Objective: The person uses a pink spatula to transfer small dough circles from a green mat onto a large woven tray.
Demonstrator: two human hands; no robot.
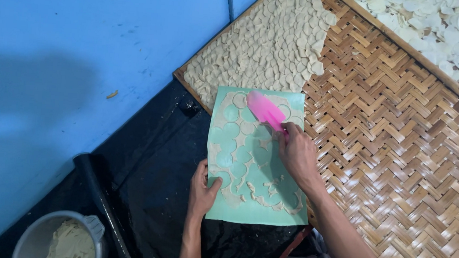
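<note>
A green mat (282, 216) lies in front of me, half on a woven bamboo tray (401, 135). Thin pale dough (232, 199) with round holes cut out of it covers the mat. My right hand (297, 152) is shut on a pink scraper (266, 111), whose blade rests on the dough near the mat's far edge. My left hand (202, 189) grips the mat's near left edge, thumb on top.
Several round dough discs (270, 45) overlap in rows on the tray's far left part. A second tray with pale pieces (436, 19) sits top right. A grey bowl of dough (65, 239) and a black roller (98, 200) lie bottom left on black sheeting beside a blue wall (73, 53).
</note>
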